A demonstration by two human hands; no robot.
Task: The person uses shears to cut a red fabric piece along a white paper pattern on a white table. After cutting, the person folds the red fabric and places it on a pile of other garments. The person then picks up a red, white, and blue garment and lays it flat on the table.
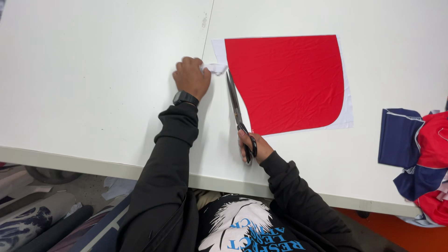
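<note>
Here, a red fabric panel (289,81) with a white margin is trimmed flat on the white surface (93,84).

The offcut strip (215,68) is pulled taut in the left hand (191,77); black scissors (235,105), gripped by the right hand (252,147), are best kept along the red edge.

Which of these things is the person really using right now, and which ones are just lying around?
In use:
- left hand, gripping the trimmed white strip
- right hand, working the black scissors
- red fabric piece with a white border, being cut along its curved edge

Just lying about:
- pile of navy, red and white fabric at the white table edge
- fabric rolls below the table
</note>
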